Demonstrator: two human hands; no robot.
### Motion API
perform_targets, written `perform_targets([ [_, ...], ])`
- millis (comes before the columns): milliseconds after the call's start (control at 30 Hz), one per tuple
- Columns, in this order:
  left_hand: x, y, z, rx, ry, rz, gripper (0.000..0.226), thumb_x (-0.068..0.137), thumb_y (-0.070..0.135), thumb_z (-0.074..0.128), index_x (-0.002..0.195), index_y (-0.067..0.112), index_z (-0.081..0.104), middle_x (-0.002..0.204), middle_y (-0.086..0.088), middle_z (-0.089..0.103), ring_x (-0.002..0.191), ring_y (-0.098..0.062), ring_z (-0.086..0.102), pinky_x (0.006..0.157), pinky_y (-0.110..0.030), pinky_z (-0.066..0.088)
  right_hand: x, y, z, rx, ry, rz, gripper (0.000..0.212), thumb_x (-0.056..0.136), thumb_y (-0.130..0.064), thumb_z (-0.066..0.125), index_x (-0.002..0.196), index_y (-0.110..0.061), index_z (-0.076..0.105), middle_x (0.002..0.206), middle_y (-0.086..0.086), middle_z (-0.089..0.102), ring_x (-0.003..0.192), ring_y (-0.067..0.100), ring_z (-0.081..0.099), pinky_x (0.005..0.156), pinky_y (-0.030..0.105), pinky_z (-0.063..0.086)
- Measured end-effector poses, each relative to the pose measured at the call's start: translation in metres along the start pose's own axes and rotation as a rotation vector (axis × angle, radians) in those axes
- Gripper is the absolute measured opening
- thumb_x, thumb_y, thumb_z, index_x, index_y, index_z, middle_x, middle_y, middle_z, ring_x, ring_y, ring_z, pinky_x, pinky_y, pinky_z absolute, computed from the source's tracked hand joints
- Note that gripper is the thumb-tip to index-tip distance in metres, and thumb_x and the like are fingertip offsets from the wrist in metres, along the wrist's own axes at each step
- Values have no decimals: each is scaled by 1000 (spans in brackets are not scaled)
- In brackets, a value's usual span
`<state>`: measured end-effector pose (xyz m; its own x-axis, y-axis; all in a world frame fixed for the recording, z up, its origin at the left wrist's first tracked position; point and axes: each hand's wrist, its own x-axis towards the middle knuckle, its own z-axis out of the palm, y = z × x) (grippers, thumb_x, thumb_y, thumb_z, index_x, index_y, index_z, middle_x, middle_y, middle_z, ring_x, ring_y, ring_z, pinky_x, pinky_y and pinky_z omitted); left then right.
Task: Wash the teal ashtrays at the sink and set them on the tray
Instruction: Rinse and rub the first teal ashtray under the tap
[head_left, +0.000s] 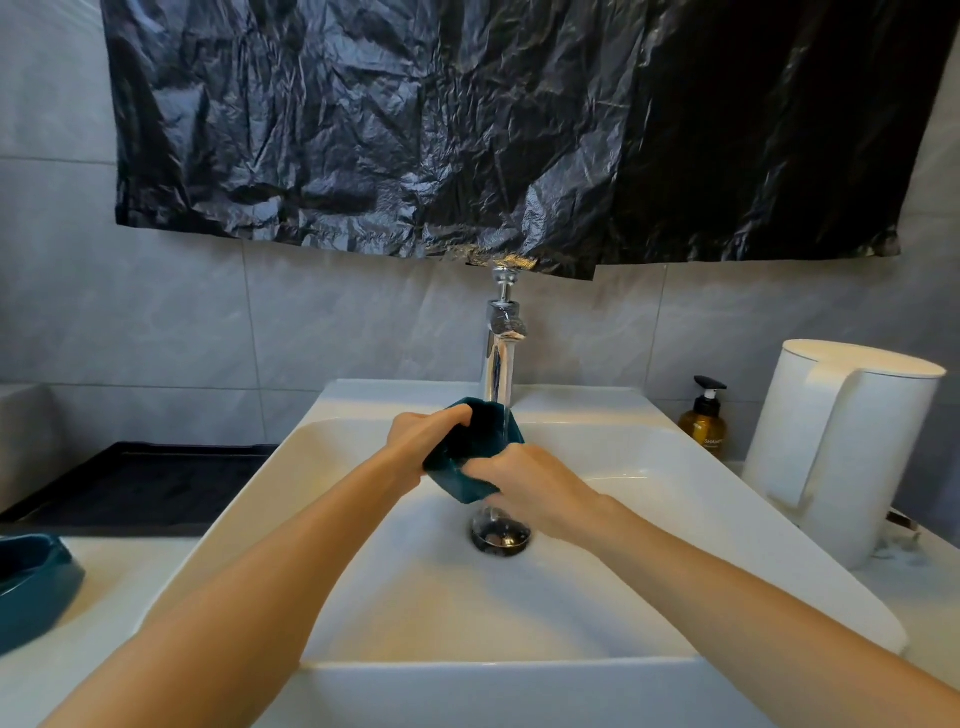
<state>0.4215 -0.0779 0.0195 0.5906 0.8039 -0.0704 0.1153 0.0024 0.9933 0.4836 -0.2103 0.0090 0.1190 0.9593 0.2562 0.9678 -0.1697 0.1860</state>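
Ashtray (469, 448) over sink (639, 452), under running tap (498, 358); left hand (423, 441) and right hand (527, 483) fingers clamped on its rim. Likely stiff, heavy, wet-slippery, chippable: grip opposite walls, firmly.

I have a single view, from the head camera: wide-angle, close up in front of the sink (405, 395), facing forward and down into its basin. The tap (497, 364) sits near centre, the tiled wall (156, 322) fills the upper half, and the counter (124, 566) flanks both sides.
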Motion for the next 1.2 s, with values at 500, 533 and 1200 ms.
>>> perform_targets([
  [500, -1, -5, -4, 52, -164, -80, 31, 81, 21, 69, 106, 6, 58, 100, -11, 62, 96, -26, 60, 77, -32, 54, 6, 6, 13, -121, -62, 35, 77, 87, -20, 60, 148, -2, 19, 150, 14, 33, 138, 27, 29, 116, 30, 17],
  [533, -1, -5, -4, 33, -168, -88, 31, 81, 21, 69, 106, 6, 59, 99, -11, 62, 95, -25, 60, 75, -31, 53, 4, 7, 14, -72, -56, 0, 78, 86, -19, 61, 150, -5, 17, 152, 11, 30, 140, 26, 25, 116, 30, 15],
  [1200, -6, -1, -1, -124, -184, -101, 24, 80, 24, 67, 98, 10, 58, 108, -15, 65, 103, -30, 63, 73, -31, 56, -18, 28, -4, 121, 168, 45, 28, 82, -35, 66, 110, -31, 69, 117, -2, 64, 125, 20, 45, 95, 29, 44],
])
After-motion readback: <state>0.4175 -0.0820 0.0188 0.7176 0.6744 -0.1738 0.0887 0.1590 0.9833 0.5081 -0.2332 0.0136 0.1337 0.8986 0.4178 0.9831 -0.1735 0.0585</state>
